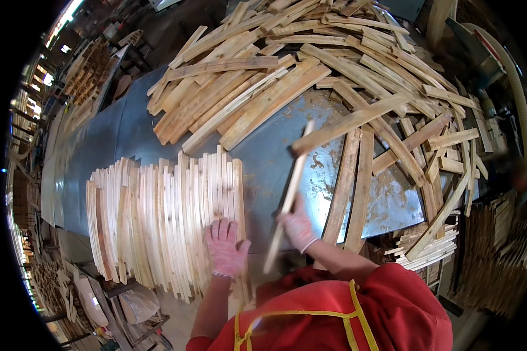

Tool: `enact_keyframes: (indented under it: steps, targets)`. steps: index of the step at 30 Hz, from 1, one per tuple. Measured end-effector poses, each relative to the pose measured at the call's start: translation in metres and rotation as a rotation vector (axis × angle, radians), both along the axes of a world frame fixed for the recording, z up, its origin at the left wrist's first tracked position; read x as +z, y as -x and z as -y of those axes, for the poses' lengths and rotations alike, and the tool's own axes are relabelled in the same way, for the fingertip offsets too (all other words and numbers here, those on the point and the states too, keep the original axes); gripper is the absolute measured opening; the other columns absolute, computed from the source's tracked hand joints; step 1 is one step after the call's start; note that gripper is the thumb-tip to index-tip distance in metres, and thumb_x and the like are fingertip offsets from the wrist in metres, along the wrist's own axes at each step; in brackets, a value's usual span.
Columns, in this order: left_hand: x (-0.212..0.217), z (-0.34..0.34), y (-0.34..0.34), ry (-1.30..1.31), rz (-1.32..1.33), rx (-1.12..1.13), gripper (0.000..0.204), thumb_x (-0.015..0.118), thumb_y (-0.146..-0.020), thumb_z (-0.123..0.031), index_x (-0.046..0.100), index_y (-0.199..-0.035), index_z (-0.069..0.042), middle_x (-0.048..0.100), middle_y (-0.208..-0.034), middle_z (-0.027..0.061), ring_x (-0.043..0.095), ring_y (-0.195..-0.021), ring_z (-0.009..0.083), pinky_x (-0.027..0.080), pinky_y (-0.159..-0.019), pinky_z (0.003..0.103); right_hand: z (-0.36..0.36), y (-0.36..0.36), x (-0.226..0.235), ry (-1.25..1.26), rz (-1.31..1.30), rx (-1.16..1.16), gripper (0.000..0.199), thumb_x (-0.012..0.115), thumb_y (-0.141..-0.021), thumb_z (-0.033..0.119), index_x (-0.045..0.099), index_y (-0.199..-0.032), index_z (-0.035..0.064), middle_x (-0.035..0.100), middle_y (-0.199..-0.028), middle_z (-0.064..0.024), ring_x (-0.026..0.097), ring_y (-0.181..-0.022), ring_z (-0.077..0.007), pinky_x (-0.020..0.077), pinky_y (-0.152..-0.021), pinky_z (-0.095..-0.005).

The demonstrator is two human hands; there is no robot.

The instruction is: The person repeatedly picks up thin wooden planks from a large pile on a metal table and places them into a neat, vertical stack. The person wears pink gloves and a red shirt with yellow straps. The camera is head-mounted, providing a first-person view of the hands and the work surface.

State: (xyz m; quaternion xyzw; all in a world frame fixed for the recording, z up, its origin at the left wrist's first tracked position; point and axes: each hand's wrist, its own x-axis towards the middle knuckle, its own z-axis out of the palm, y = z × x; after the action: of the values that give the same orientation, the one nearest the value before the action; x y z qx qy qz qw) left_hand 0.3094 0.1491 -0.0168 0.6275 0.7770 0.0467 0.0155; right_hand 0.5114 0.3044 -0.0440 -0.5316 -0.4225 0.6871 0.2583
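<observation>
Pink-gloved left hand (pixel 223 245) splays on near-left rowed pale wooden strips (pixel 173 216), right hand (pixel 298 224) grips a pale slat (pixel 294 177), far tan planks (pixel 275 107) unrowed.

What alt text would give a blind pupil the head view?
A person's gloved right hand holds a wooden strip over a metal table; the left hand is at the right end of a row of strips. Loose boards lie heaped beyond.

Pale cream slat (pixel 294 176), blue-grey tabletop (pixel 263 187)
</observation>
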Motion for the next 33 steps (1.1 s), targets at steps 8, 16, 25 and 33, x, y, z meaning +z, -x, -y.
enact_keyframes:
  steps: [8,16,25,33]
  targets:
    - [0.011,-0.003,0.004,0.057,0.032,-0.051,0.081,0.079,-0.079,-0.053,0.057,-0.145,-0.011,0.049,-0.151,0.0094,0.037,-0.148,0.0327,0.019,-0.129,0.059,0.012,0.043,0.038,-0.368,0.411,0.993,0.066,0.068,-0.089,0.031,0.052,-0.145,0.001,0.071,-0.124,-0.0322,0.067,-0.119,-0.0476,0.0534,-0.104,-0.0486]
    - [-0.011,0.005,0.006,-0.015,0.005,-0.052,0.09,0.08,-0.079,-0.059,0.056,-0.152,-0.012,0.047,-0.156,0.0118,0.036,-0.149,0.0334,0.018,-0.129,0.06,-0.027,-0.091,-0.022,-0.797,1.314,-0.046,0.077,0.076,-0.08,0.021,0.05,-0.152,0.0055,0.056,-0.144,-0.0224,0.059,-0.127,-0.0427,0.0499,-0.108,-0.0483]
    - [-0.019,0.007,0.004,0.024,0.009,-0.023,0.087,0.074,-0.084,-0.062,0.058,-0.152,-0.01,0.048,-0.156,0.0135,0.035,-0.15,0.0351,0.014,-0.13,0.061,0.062,-0.005,0.023,-0.192,0.442,0.035,0.08,0.078,-0.075,0.019,0.048,-0.146,-0.001,0.061,-0.127,-0.0311,0.065,-0.115,-0.0494,0.054,-0.104,-0.0515]
    - [0.0,0.001,-0.04,0.024,0.002,-0.032,0.092,0.078,-0.074,-0.07,0.065,-0.143,-0.011,0.046,-0.151,0.0187,0.034,-0.146,0.0404,0.016,-0.125,0.067,-0.063,-0.01,0.006,-0.198,0.186,0.888,0.047,0.068,-0.089,0.037,0.072,-0.117,0.0007,0.077,-0.107,-0.0199,0.073,-0.103,-0.0286,0.0557,-0.092,-0.0411]
